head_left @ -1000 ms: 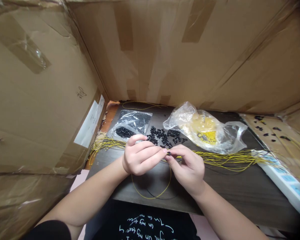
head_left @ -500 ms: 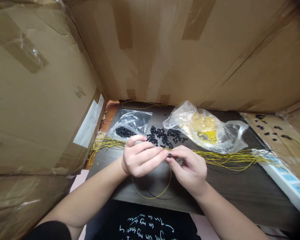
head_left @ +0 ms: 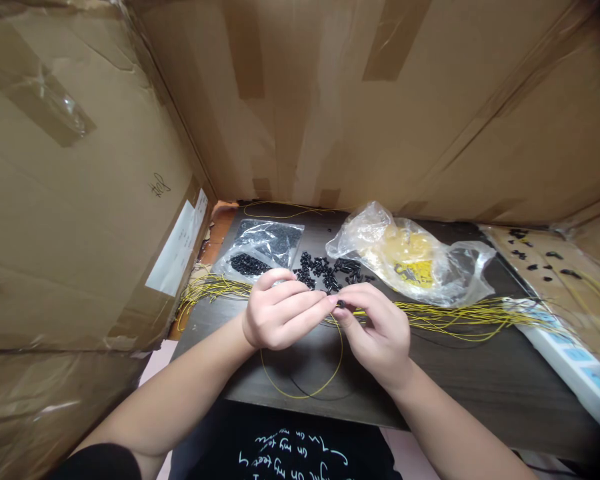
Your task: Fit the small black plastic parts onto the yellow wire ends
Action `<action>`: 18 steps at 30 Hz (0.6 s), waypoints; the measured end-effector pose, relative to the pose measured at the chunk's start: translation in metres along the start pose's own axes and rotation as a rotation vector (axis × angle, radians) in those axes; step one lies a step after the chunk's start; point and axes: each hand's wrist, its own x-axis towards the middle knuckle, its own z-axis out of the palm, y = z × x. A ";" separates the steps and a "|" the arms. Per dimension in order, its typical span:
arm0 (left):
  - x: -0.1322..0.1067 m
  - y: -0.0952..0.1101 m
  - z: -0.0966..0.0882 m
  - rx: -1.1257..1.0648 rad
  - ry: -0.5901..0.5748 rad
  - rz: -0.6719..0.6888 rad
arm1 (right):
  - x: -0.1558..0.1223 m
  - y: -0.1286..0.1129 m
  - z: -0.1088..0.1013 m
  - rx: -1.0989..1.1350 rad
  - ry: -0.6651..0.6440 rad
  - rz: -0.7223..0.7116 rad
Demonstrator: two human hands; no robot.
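Three cardboard walls: they rose around the dark wood table where we worked.
Bags: a clear bag of black pieces and a crumpled plastic bag lay beyond our hands.
Hands: our left hand and right hand curled close together, narrowly pinched.
Held: a tiny black piece sat between our fingertips, with yellow cord looping below.

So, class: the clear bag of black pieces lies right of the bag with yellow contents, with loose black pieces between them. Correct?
No: the head view shows the clear bag of black pieces left of the bag with yellow contents, not right. The loose black pieces do lie between them.
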 end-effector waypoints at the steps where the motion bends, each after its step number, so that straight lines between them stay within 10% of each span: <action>1: 0.000 0.000 0.000 0.002 0.001 -0.004 | 0.000 0.000 0.000 -0.011 -0.010 -0.001; 18: -0.002 -0.001 0.006 -0.095 -0.022 -0.076 | 0.000 0.005 0.000 -0.046 -0.126 0.011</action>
